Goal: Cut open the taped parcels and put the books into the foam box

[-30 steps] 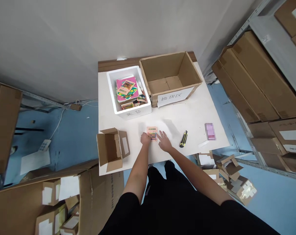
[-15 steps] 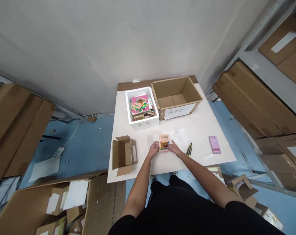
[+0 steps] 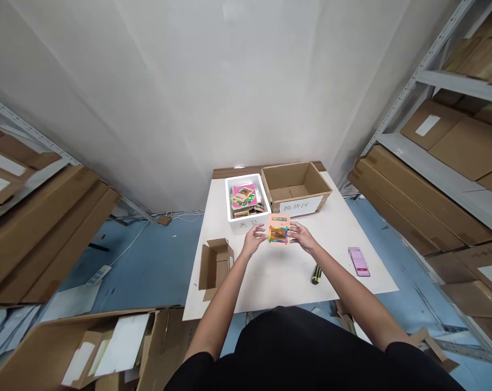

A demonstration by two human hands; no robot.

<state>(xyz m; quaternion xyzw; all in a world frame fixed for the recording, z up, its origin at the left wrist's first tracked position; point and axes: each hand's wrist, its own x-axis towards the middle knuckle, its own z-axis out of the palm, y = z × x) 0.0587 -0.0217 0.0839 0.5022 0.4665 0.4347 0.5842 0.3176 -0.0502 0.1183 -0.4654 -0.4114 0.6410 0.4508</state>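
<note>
A small flat orange packet [image 3: 279, 228] with a colourful picture is held up above the white table [image 3: 287, 277], upright and facing me. My left hand [image 3: 254, 239] grips its left edge and my right hand [image 3: 302, 237] grips its right edge. Behind the packet stands a white foam box [image 3: 233, 217] with several colourful packets inside. Beside it on the right is an open, empty cardboard box [image 3: 297, 187] with a white label on its front.
A small open carton [image 3: 215, 264] sits at the table's left edge. A utility knife [image 3: 316, 275] and a pink phone [image 3: 359, 263] lie to the right. Shelves of cardboard boxes [image 3: 412, 190] flank both sides; flattened cartons [image 3: 87, 347] lie on the blue floor.
Both hands took the orange packet off the table and raised it in front of the boxes. The camera has tilted upward, showing more wall.
</note>
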